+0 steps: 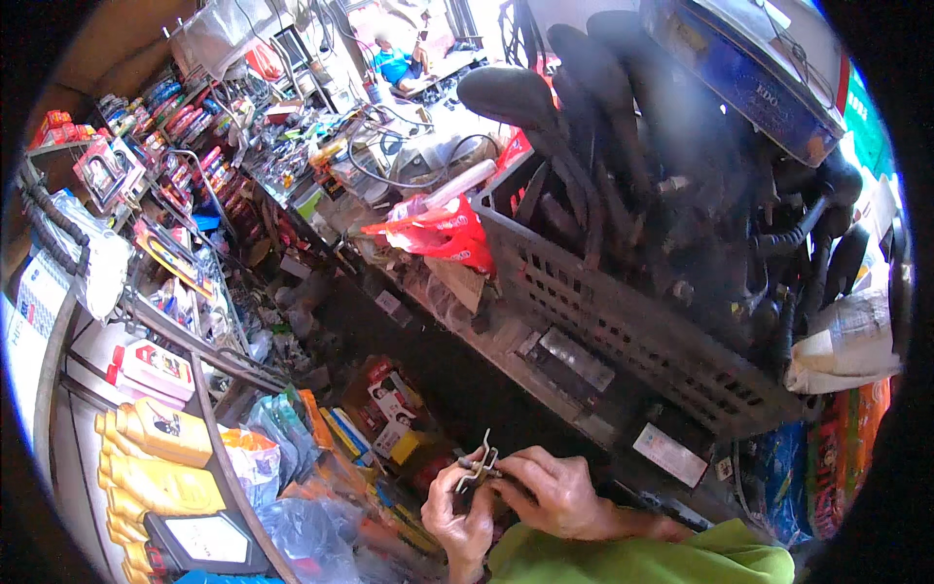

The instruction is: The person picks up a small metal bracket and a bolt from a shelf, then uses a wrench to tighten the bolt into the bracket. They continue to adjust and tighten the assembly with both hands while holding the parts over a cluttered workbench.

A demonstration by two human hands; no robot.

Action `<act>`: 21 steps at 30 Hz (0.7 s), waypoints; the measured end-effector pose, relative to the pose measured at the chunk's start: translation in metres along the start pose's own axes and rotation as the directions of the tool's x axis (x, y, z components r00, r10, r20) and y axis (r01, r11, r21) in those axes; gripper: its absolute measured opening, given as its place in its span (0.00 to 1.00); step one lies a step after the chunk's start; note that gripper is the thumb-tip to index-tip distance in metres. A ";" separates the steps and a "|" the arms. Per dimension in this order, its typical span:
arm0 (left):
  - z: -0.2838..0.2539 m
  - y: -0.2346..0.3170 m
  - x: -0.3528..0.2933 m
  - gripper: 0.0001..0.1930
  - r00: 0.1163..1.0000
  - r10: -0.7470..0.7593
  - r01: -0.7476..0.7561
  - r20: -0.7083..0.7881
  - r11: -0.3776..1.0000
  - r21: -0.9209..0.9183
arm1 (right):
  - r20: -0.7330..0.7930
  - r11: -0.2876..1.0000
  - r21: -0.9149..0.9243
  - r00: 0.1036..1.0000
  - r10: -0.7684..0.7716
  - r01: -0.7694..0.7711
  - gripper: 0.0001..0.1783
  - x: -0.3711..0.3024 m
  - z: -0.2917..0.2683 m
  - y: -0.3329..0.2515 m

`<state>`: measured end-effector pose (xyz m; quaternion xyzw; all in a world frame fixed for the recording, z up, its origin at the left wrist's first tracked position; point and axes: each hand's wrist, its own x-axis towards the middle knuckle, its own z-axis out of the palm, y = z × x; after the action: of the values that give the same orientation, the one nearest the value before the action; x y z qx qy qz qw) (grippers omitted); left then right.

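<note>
Pinching bent metal [479,472], left hand [457,516] and right hand [556,494] sit right of labelled bottles [187,443].

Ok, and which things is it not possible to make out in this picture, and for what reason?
All in the head view:
- Bent metal part: its lower side and gripped edges are hidden by the fingers of the left hand and right hand.
- Black parts in the dark crate: overlapping and hazy, so their shapes merge.
- Distant person in blue: too small to tell what they are doing.
- Blue item: cut off by the lower edge.
</note>
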<state>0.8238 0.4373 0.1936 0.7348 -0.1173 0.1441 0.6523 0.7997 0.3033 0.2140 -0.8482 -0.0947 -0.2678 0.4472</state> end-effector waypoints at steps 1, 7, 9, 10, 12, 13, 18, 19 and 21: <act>-0.002 0.000 0.002 0.15 1.000 0.005 -0.006 0.015 0.999 0.041 | 0.026 1.000 -0.016 1.000 -0.007 0.008 0.15 0.004 0.001 0.001; 0.013 -0.035 0.041 0.16 0.989 0.038 -0.055 0.144 0.992 0.116 | 0.044 0.982 -0.121 0.988 0.149 -0.143 0.13 0.013 0.026 0.039; 0.011 -0.048 0.066 0.16 0.980 0.045 -0.064 0.194 0.994 0.091 | 0.044 0.974 -0.111 0.978 0.204 -0.198 0.10 0.030 0.038 0.044; 0.010 -0.056 0.082 0.16 0.975 0.063 -0.082 0.212 0.994 0.078 | 0.040 0.972 -0.103 0.975 0.217 -0.212 0.08 0.042 0.046 0.049; 0.010 -0.076 0.115 0.16 0.975 0.051 -0.059 0.217 0.998 0.030 | 0.016 0.964 -0.170 0.978 0.208 -0.202 0.08 0.069 0.063 0.061; 0.009 -0.088 0.135 0.16 0.974 0.035 -0.038 0.222 0.999 0.012 | -0.006 0.962 -0.193 0.981 0.196 -0.194 0.08 0.087 0.076 0.068; -0.021 -0.152 0.240 0.15 0.975 0.090 -0.094 0.202 0.995 0.011 | 0.016 0.964 -0.221 0.988 0.152 -0.145 0.08 0.177 0.156 0.107; -0.031 -0.154 0.265 0.14 0.981 0.017 -0.017 0.192 1.000 0.002 | 0.032 0.979 -0.148 0.988 0.149 -0.143 0.08 0.201 0.172 0.113; -0.043 -0.158 0.306 0.13 0.985 0.029 -0.036 0.167 0.999 0.039 | 0.112 0.983 -0.087 0.979 0.168 -0.159 0.08 0.237 0.191 0.118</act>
<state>1.1631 0.5038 0.1636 0.7558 -0.1804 0.0951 0.6223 1.1164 0.3701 0.1712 -0.8844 -0.0407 -0.1825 0.4277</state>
